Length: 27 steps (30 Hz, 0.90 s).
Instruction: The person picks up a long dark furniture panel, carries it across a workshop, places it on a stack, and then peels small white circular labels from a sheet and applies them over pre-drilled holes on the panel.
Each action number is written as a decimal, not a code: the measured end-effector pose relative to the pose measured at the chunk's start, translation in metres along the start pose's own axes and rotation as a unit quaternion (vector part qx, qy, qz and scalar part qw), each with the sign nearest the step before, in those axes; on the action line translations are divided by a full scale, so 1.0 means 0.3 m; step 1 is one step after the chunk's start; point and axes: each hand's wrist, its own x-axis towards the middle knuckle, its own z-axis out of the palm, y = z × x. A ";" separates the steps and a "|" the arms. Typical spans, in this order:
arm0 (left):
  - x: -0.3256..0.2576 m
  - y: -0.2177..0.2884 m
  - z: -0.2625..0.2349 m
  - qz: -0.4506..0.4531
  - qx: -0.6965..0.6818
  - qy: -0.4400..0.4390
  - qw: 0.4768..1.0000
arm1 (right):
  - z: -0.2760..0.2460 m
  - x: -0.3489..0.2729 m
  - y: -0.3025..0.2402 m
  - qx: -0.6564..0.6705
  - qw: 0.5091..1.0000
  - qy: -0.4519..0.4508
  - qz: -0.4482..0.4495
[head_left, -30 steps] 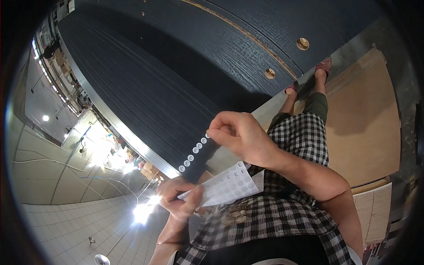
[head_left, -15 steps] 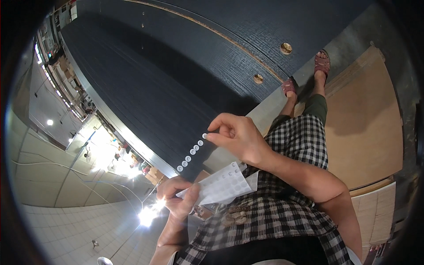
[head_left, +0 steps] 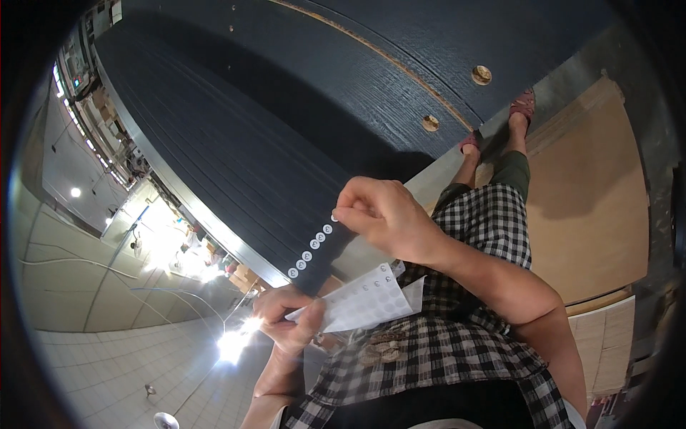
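My left hand (head_left: 291, 318) pinches a white sheet of small round stickers (head_left: 361, 300) between thumb and fingers. Much of the sheet looks bare, with several marked stickers near its far end. A row of round white stickers (head_left: 314, 244) runs up the grooved end of a dark stack of boards (head_left: 236, 179). At the row's upper end my right hand (head_left: 389, 218) is closed, thumb against forefinger, on one more sticker (head_left: 334, 218). Most of that sticker is hidden by the fingertips, and it is against or very close to the dark surface.
The dark top board (head_left: 386, 93) has round holes and a pale brown groove line. A pale metal edge (head_left: 207, 229) borders the stack's left side. To the right lies a large brown board (head_left: 586, 193), near my sandalled feet. Bright lamps (head_left: 232, 343) glare at lower left.
The fingertips of my right hand have closed in over the end sticker and cover more of it. The view has shifted slightly; my left hand still holds the sheet.
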 end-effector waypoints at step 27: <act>0.010 0.004 0.005 0.037 -0.024 0.035 0.998 | -0.002 -0.055 0.024 -0.107 0.976 0.094 -0.165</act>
